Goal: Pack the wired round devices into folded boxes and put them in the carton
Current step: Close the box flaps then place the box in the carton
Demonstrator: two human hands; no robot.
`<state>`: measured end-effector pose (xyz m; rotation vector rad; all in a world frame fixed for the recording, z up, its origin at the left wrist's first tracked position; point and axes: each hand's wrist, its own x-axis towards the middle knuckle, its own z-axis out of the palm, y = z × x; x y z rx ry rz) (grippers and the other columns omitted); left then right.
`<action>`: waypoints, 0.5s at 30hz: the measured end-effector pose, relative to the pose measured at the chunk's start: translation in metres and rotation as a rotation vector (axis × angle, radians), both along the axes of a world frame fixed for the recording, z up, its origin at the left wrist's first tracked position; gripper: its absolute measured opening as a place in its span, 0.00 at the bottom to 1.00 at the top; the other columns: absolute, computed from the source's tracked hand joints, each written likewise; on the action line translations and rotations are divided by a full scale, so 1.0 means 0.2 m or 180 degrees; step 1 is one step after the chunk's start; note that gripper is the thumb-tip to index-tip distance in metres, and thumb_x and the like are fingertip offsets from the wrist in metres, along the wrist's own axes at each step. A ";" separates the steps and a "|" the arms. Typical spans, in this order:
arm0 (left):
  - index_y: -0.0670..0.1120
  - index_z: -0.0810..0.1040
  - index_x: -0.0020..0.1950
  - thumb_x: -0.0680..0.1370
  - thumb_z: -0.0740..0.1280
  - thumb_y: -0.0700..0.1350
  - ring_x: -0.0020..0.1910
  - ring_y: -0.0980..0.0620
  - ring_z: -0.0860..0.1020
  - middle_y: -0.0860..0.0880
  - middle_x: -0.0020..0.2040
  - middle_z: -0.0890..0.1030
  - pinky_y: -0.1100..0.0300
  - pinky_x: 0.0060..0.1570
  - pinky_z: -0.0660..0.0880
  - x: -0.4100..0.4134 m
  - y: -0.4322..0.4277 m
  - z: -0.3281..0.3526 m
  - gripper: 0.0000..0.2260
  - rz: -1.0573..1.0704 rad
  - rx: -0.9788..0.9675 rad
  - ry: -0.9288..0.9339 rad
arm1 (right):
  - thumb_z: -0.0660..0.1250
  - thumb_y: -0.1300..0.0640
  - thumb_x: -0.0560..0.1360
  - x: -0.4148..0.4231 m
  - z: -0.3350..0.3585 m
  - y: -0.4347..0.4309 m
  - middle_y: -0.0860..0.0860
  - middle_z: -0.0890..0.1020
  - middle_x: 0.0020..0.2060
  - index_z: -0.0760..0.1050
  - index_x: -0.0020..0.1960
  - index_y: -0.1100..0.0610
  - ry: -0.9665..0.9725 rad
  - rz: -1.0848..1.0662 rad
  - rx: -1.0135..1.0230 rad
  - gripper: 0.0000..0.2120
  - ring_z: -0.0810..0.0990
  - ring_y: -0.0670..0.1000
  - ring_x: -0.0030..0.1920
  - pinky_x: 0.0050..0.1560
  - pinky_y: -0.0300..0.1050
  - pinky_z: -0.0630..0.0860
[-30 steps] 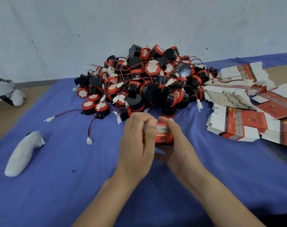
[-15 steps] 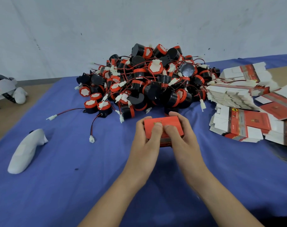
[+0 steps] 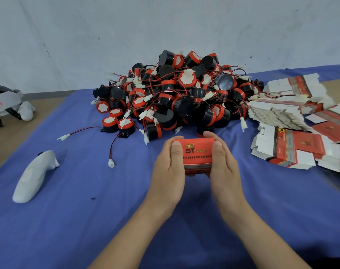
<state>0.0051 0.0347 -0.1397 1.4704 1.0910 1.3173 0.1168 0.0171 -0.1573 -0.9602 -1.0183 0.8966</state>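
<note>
A closed red cardboard box with "ST" printed on top sits between both hands just above the blue cloth-covered table. The left hand grips its left end, thumb on top; the right hand grips the right end likewise. Behind lies a heap of black-and-red round wired devices; flat unfolded red-and-white box blanks are stacked right. A white handle-shaped object, perhaps a controller, lies left.

Both my forearms bare, coming in from the bottom edge and angling toward the middle. My left hand grips the left end of the red box, thumb on top, fingertips curled over the far edge. My right hand mirrors it on the right end. Palms face each other.
</note>
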 end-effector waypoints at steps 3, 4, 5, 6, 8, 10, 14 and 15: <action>0.58 0.75 0.62 0.86 0.53 0.51 0.50 0.57 0.81 0.54 0.52 0.81 0.60 0.49 0.80 -0.01 0.01 0.01 0.12 0.0070 -0.0017 -0.0115 | 0.55 0.48 0.86 0.01 0.01 0.01 0.48 0.84 0.50 0.78 0.59 0.40 0.0093 0.0138 -0.0078 0.13 0.84 0.50 0.52 0.52 0.45 0.83; 0.57 0.76 0.61 0.86 0.53 0.49 0.49 0.60 0.80 0.57 0.51 0.81 0.64 0.48 0.78 -0.01 0.01 0.01 0.12 0.0076 0.0018 -0.0148 | 0.56 0.48 0.85 0.01 0.01 0.01 0.49 0.84 0.50 0.79 0.56 0.40 0.0116 0.0211 -0.0127 0.12 0.84 0.52 0.53 0.54 0.48 0.83; 0.56 0.76 0.60 0.86 0.53 0.48 0.46 0.63 0.79 0.59 0.49 0.81 0.67 0.45 0.77 -0.01 0.01 0.01 0.12 0.0038 0.0044 -0.0171 | 0.58 0.47 0.84 0.01 0.01 0.02 0.48 0.84 0.50 0.79 0.53 0.41 0.0147 0.0274 -0.0189 0.10 0.84 0.53 0.54 0.55 0.49 0.83; 0.55 0.76 0.59 0.86 0.54 0.47 0.43 0.64 0.79 0.61 0.46 0.81 0.69 0.42 0.76 -0.01 0.00 0.01 0.12 -0.0022 0.0043 -0.0177 | 0.60 0.48 0.84 0.01 0.01 0.02 0.47 0.84 0.48 0.79 0.51 0.41 0.0167 0.0323 -0.0237 0.09 0.84 0.52 0.53 0.53 0.48 0.83; 0.55 0.76 0.57 0.85 0.56 0.48 0.42 0.63 0.79 0.61 0.44 0.81 0.68 0.41 0.77 0.00 -0.01 0.01 0.09 -0.0107 -0.0012 -0.0164 | 0.62 0.49 0.83 0.00 0.01 0.01 0.42 0.84 0.45 0.78 0.50 0.43 0.0125 0.0335 -0.0209 0.07 0.84 0.46 0.49 0.48 0.43 0.82; 0.56 0.75 0.54 0.84 0.60 0.51 0.45 0.61 0.80 0.60 0.46 0.81 0.64 0.44 0.79 0.02 -0.01 0.01 0.05 -0.0133 -0.0016 -0.0105 | 0.61 0.49 0.84 -0.01 0.01 0.01 0.40 0.82 0.43 0.76 0.50 0.44 -0.0059 0.0223 -0.0082 0.07 0.82 0.42 0.45 0.47 0.38 0.81; 0.54 0.75 0.52 0.82 0.64 0.53 0.43 0.61 0.80 0.58 0.45 0.81 0.68 0.42 0.77 0.05 -0.02 0.01 0.04 -0.0031 0.0165 -0.0070 | 0.60 0.48 0.84 -0.01 0.02 0.00 0.43 0.82 0.43 0.75 0.50 0.47 -0.0281 0.0046 0.0082 0.07 0.80 0.41 0.45 0.47 0.35 0.77; 0.53 0.75 0.52 0.82 0.64 0.52 0.43 0.61 0.80 0.57 0.45 0.81 0.67 0.42 0.77 0.05 -0.03 0.01 0.04 0.0022 0.0235 -0.0048 | 0.60 0.49 0.85 -0.01 0.02 -0.01 0.44 0.82 0.44 0.75 0.51 0.48 -0.0289 0.0039 0.0081 0.08 0.80 0.41 0.45 0.46 0.35 0.78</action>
